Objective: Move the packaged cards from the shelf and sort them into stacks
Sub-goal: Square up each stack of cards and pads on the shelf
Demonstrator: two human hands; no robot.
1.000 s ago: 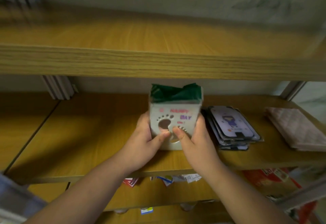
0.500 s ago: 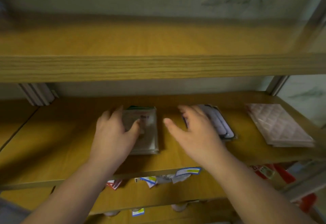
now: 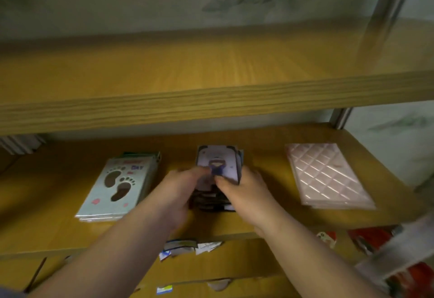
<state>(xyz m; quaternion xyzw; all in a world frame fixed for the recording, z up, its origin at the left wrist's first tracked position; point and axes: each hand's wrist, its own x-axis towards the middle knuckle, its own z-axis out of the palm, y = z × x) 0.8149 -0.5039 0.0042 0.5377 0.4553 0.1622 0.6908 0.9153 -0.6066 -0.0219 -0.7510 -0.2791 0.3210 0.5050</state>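
Card stacks counted: 3 — footprint stack (image 3: 117,186) | figure-card stack (image 3: 217,168) | quilted pink stack (image 3: 326,176) | hands seen: 2

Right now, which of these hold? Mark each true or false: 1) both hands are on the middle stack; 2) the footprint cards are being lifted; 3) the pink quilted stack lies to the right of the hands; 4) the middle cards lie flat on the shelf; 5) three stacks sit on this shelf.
1) True: the left hand and right hand grip the cartoon-figure cards.
2) False: the footprint cards lie flat on the shelf, left of the hands, untouched.
3) True: the pink quilted stack lies flat to their right.
4) False: the top cards are tilted up between the hands.
5) True: footprint, cartoon-figure and pink quilted.
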